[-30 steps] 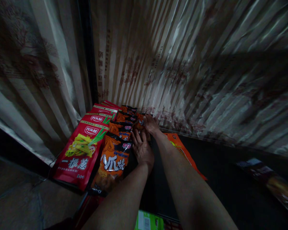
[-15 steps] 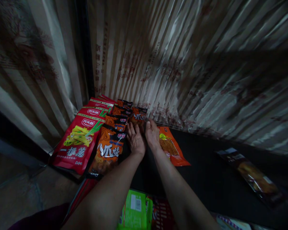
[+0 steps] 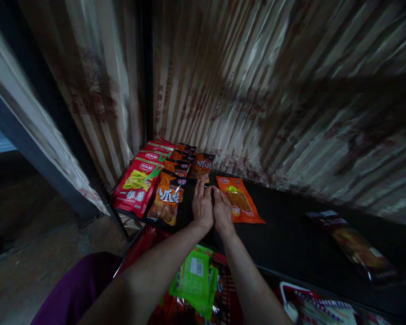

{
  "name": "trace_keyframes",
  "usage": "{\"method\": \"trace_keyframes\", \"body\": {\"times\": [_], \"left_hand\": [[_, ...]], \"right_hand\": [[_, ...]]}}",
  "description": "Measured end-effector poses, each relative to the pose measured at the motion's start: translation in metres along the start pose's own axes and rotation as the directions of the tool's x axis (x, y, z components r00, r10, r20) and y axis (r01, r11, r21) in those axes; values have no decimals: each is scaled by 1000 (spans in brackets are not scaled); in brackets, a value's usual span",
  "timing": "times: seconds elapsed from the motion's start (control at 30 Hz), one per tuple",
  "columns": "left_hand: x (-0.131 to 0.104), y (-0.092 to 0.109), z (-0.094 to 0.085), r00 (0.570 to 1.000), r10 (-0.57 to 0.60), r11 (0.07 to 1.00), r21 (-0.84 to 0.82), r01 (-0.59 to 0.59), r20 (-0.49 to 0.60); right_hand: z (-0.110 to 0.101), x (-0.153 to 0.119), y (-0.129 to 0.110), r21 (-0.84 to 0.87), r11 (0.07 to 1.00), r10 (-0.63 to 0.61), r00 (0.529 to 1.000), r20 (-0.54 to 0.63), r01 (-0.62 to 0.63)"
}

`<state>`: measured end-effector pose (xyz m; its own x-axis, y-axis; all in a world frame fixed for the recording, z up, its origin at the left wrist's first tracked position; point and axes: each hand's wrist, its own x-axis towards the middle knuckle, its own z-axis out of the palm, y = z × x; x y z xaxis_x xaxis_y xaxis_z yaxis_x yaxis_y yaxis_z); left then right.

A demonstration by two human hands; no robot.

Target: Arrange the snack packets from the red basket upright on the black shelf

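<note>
My left hand (image 3: 203, 208) and my right hand (image 3: 223, 210) are side by side low over the black shelf (image 3: 284, 239), almost touching, fingers stretched forward. Neither shows anything held. Just beyond the left fingertips lies a small orange-and-black snack bag (image 3: 201, 168). A row of matching snack bags (image 3: 167, 196) overlaps to the left of that hand. Beside the right hand, an orange packet of brown sticks (image 3: 240, 201) lies flat, its left edge partly behind the hand. Red snack bags (image 3: 138, 187) overlap at the shelf's left end.
Below the shelf edge, a red basket (image 3: 149, 239) holds green packets (image 3: 196, 275) under my forearms. A dark packet (image 3: 353, 243) lies on the shelf at right. A wrinkled, patterned curtain (image 3: 243, 113) hangs behind. A dark post (image 3: 71, 149) stands at left.
My hands have drawn back from the small snack bags and come closer together. More of the orange stick packet shows. The view has shifted, revealing more of the basket and floor.
</note>
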<state>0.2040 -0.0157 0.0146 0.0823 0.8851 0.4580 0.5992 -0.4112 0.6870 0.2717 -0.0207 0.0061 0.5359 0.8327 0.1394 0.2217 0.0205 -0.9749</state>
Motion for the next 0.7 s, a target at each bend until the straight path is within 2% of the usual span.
{"method": "trace_keyframes", "body": {"times": [0.1, 0.17, 0.23, 0.33, 0.47, 0.7], "left_hand": [[-22, -4, -39, 981, 169, 984, -39, -174, -98], [-33, -16, -66, 961, 225, 973, -7, -229, -161], [-38, -33, -89, 955, 209, 978, 48, -204, -210], [-36, -61, -112, 964, 93, 994, 85, -74, -249], [-28, -85, -119, 977, -45, 997, 58, 58, -207], [-20, -94, -112, 991, -133, 991, 13, 134, -32]], "right_hand": [[2, -19, -3, 161, 985, 71, 997, 0, -70], [9, -30, -5, 237, 965, 109, 993, 38, -115], [20, -40, -7, 282, 949, 124, 989, 76, -141], [40, -51, -9, 261, 955, 118, 989, 95, -139], [62, -61, -11, 114, 989, 85, 991, 102, -96], [77, -65, -16, -20, 996, 86, 987, 133, -84]]}}
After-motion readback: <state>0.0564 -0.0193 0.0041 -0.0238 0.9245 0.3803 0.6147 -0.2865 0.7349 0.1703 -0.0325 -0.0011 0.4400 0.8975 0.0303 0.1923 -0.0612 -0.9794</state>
